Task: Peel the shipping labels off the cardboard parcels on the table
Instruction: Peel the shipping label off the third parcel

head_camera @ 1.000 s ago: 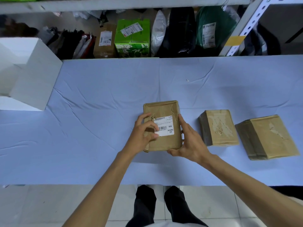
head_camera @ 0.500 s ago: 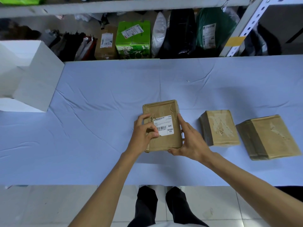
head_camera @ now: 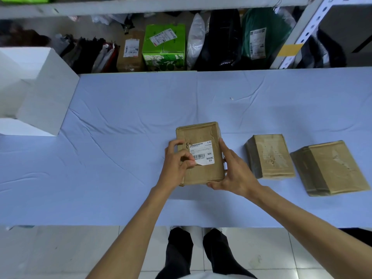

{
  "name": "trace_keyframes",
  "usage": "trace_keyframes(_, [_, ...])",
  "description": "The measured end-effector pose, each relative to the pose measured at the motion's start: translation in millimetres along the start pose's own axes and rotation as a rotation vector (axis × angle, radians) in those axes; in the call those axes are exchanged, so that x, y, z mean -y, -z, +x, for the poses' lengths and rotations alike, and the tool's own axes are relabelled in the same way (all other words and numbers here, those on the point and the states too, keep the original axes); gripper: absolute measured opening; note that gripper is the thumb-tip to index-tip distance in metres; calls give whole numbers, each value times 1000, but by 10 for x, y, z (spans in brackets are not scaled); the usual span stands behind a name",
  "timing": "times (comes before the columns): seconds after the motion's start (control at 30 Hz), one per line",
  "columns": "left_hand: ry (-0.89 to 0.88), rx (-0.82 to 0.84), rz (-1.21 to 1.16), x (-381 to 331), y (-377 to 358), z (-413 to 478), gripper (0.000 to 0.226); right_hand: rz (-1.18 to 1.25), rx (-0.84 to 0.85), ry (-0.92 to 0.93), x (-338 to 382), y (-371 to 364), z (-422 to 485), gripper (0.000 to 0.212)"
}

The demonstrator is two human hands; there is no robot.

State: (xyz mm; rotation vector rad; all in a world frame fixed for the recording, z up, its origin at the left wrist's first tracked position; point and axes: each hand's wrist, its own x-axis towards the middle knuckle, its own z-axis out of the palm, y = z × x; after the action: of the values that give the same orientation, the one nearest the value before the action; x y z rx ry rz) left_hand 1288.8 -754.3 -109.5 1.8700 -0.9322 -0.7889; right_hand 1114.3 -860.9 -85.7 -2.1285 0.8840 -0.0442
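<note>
Left hand (head_camera: 177, 161) pinches the lifted lower-left corner of the white shipping label (head_camera: 202, 152); right hand (head_camera: 234, 170) grips the right side and near edge of the same cardboard parcel (head_camera: 199, 154), mid-table on the pale blue cloth (head_camera: 120, 117). Two more brown parcels, one just right (head_camera: 268, 157), one further right (head_camera: 330, 168), show torn patches on top. White box (head_camera: 38, 93) far left, well apart.

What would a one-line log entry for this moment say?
step: peeling label | left hand: pinches label's near-left corner | right hand: holds parcel | other parcels: no labels, torn patches
</note>
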Motion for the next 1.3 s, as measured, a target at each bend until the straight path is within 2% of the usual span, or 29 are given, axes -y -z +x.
trace_keyframes(0.2, [10,-31,-31,-8,-11,-12,8,31,-4,-20,-7,4,-4,137])
trace_keyframes(0.43, [-16,-106,-53,-42,-33,-29,19,5,-13,-10,7,1,-1,135])
trace_keyframes(0.6, [-19,-98,-32,-67,-15,-15,23,-16,-17,-2,-5,-2,8,135])
trace_keyframes(1.3, [-13,-96,-63,-129,-2,1,24,10,-18,-28,-6,-50,-10,135])
